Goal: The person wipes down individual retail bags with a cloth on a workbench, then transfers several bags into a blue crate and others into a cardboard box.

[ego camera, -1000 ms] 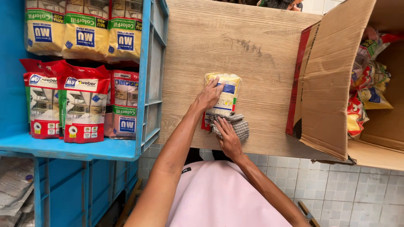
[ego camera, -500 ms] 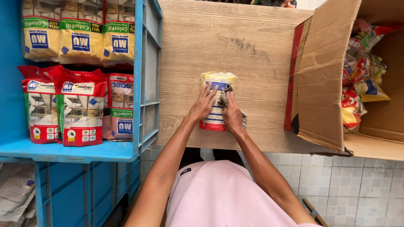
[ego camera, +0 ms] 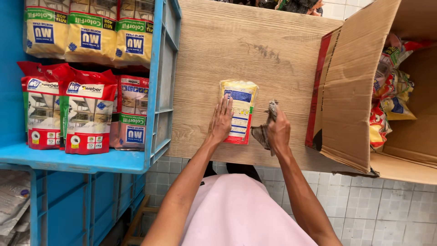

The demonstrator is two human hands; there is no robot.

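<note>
The pouch (ego camera: 238, 110) lies flat on the wooden board (ego camera: 255, 54), its long axis running away from the person, yellow top end far, red bottom end near the body. It is yellow with a blue label patch, small print in the middle and a red band at the near end.

The left hand (ego camera: 221, 121) rests open and flat on the pouch's left edge, fingers stretched forward, holding it down. Just right of the pouch, the right hand (ego camera: 278, 131) is closed around a grey striped cloth (ego camera: 264, 130). Further right stands an open carton (ego camera: 359, 91) with packets; to the left of the left hand, a blue rack (ego camera: 157, 91) holds bags.
</note>
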